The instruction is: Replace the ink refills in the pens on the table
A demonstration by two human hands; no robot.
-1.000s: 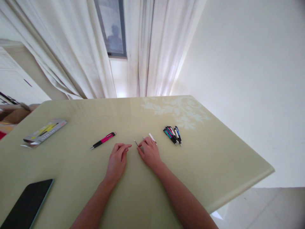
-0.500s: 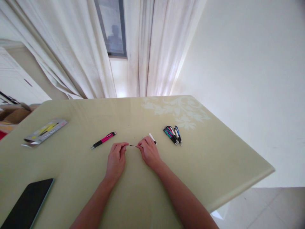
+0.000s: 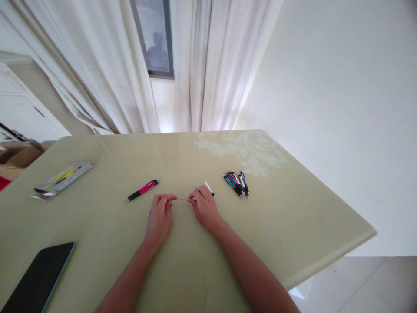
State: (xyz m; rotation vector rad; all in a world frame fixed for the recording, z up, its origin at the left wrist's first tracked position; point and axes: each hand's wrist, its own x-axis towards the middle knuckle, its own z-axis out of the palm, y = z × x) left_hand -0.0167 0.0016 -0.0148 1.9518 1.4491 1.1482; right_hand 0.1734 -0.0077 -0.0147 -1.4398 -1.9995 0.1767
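Note:
A thin dark pen refill (image 3: 182, 199) lies level between my two hands, just above or on the table. My right hand (image 3: 204, 206) pinches its right end between thumb and fingers. My left hand (image 3: 159, 216) is closed in a pinch at the other end; its fingertips meet the refill's left tip, and anything smaller between them is too small to make out. Just beyond my right hand lies a white pen barrel (image 3: 209, 188) with a dark end, partly hidden by the fingers. Left of my left hand rest pink and black pens (image 3: 142, 191), side by side.
Several coloured click pens (image 3: 235, 184) lie in a bunch right of my right hand. A crumpled-looking grey and yellow pen box (image 3: 63, 179) is at the far left of the table (image 3: 312, 217). A dark tablet (image 3: 38, 276) lies at the near left.
The gap between the refill's left tip and my left fingertips has closed. Both hands otherwise keep nearly the same place, and the view has shifted slightly.

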